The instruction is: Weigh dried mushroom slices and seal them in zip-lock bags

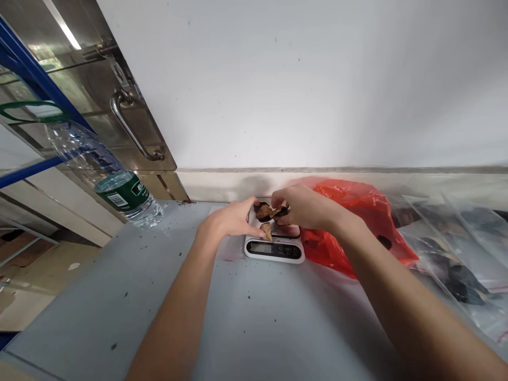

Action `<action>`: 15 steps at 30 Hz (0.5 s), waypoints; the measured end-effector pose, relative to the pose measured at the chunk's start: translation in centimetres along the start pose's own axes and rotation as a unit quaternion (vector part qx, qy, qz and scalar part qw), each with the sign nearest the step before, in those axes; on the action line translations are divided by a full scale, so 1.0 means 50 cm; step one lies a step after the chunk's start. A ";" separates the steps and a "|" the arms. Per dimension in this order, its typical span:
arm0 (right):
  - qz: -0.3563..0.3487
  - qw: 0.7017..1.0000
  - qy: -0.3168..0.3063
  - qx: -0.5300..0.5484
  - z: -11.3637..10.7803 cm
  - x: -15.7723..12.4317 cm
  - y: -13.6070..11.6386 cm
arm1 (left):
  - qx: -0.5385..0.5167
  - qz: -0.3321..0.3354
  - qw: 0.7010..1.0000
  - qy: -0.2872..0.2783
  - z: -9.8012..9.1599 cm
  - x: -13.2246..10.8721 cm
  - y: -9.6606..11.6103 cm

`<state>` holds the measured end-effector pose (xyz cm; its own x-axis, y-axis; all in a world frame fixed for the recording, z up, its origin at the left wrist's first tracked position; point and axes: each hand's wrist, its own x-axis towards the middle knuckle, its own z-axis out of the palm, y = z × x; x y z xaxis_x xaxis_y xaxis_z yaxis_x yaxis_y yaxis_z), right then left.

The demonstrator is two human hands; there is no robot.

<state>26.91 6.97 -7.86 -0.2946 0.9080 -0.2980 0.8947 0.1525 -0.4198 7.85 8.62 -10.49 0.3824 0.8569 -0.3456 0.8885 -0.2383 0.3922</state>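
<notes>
- Brown pieces [263, 211] lay on the white scale [273, 257], on the grey tabletop [238, 317].
- The left hand [226, 219] was open, its thumb at a paler piece [267, 231].
- The right hand [305, 205] curled over the pieces; whether it gripped one could not be told.
- A red bag [357, 198] lay beside the scale.

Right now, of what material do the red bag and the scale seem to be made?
The red bag: thin, glossy plastic film, judging by its crinkles and translucent edge. The scale: probably hard white plastic, smooth, from its rounded, moulded shape.
</notes>
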 end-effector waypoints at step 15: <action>-0.018 0.997 0.055 -0.051 -0.017 -0.010 0.024 | -0.022 -0.005 0.998 0.055 0.004 0.003 -0.006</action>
<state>28.42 7.03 -7.51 -0.2941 0.9376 -0.1854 0.9149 0.2201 -0.3383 7.70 8.73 -10.83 0.3407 0.9048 -0.2555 0.8796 -0.2109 0.4264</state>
